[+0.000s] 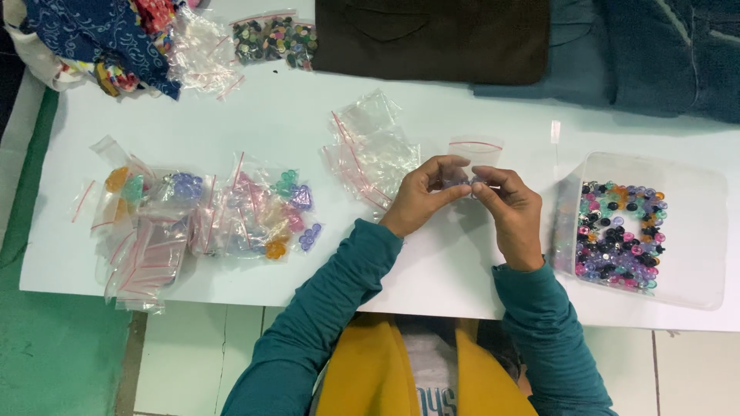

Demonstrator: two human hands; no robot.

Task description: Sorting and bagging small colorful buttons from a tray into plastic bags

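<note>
Nearest the body, two teal sleeves reach out over the white worktop (462,277). The left hand (420,199) and the right hand (509,216) meet fingertip to fingertip, both pinching a small clear zip bag (474,154) whose red-striped mouth stands up just beyond the fingers; some tiny pieces seem to sit between the fingertips, though they are too small to tell apart.

Just off the right hand stands a clear plastic tub (694,231) of mixed coloured beads. Just beyond the left hand lies a loose heap of empty zip bags (370,150). Well out past the left hand are filled bags of sorted beads (254,212). Farthest off lie a dark folded cloth (432,38) and another bag of beads (274,38).

The likeliest slip (judging by the fine pinch) is a bead missing the narrow bag mouth and rolling over the smooth worktop toward the near edge, since nothing there would stop it.
</note>
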